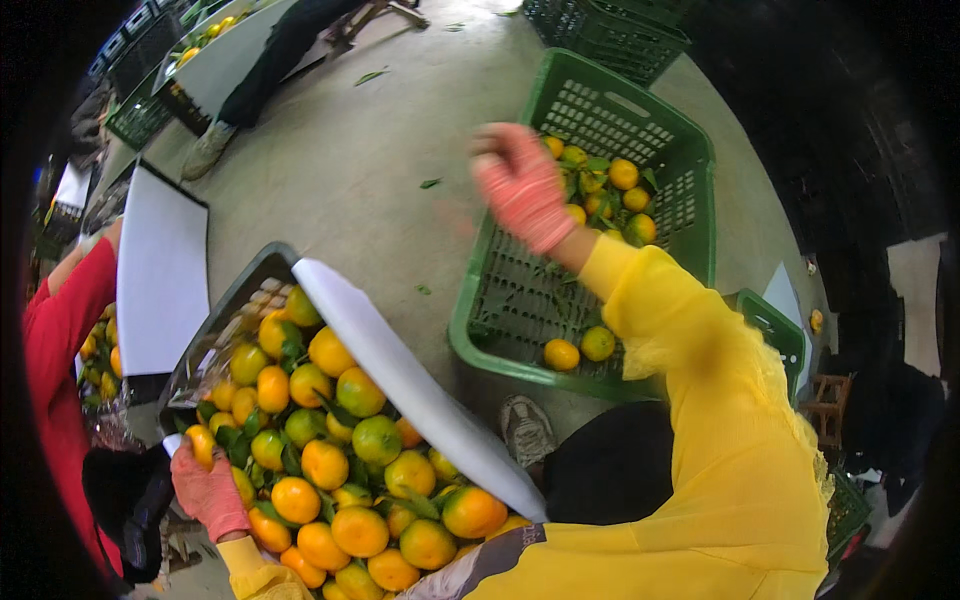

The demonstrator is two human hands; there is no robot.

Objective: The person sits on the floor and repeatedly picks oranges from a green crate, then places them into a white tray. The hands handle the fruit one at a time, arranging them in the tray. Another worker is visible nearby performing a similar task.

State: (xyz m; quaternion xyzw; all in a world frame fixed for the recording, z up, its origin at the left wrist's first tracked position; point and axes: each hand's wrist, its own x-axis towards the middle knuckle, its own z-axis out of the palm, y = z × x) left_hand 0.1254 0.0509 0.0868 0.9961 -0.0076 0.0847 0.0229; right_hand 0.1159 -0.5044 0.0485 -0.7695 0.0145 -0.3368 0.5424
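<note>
My left hand (pixel 210 491), in a pink knit glove, grips an orange mandarin (pixel 201 444) at the left side of a dark crate (pixel 281 255) heaped with orange and greenish mandarins (pixel 324 465). Some of the fruit carry green leaves. A white liner sheet (pixel 420 382) folds over the crate's right side. My right hand (pixel 523 187), gloved alike and blurred, is above the left side of a green plastic crate (pixel 466 322). Its fingers are loosely curled and no fruit shows in them. Leafy mandarins (pixel 622 174) lie at that crate's far end, with two more near its front.
On the left, a person in a red sleeve (pixel 75 345) works beside a crate with a white flap (pixel 165 277). Another person's leg (pixel 277 60) extends near a fruit-filled, white-lined crate (pixel 225 75). Stacked green crates (pixel 607 37) stand behind. Loose leaves (pixel 430 183) dot the concrete floor.
</note>
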